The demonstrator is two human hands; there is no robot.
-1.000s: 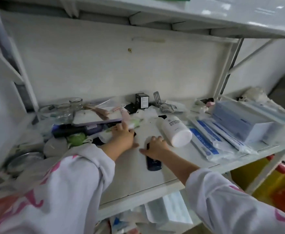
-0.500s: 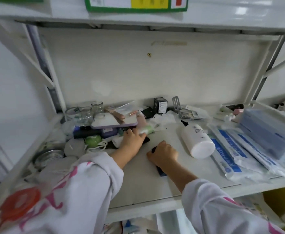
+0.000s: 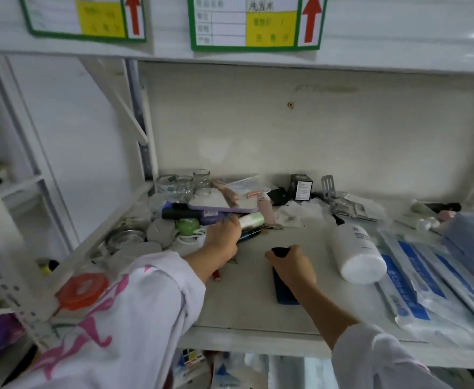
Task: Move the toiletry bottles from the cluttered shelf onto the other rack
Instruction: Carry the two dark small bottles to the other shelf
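Your right hand (image 3: 293, 265) sits at the centre of the frame, its grip clenched around a dark blue bottle (image 3: 285, 287) lying flat on the shelf (image 3: 252, 329). Left of it, your left hand (image 3: 223, 237) grasps a pale green tube (image 3: 251, 220) at the edge of the clutter. A large white bottle (image 3: 355, 252) lies on its side to the right, beside blue-and-white packets (image 3: 415, 284)

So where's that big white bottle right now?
The big white bottle lies on its side on the shelf, right of the right hand, beside the blue-striped packets.
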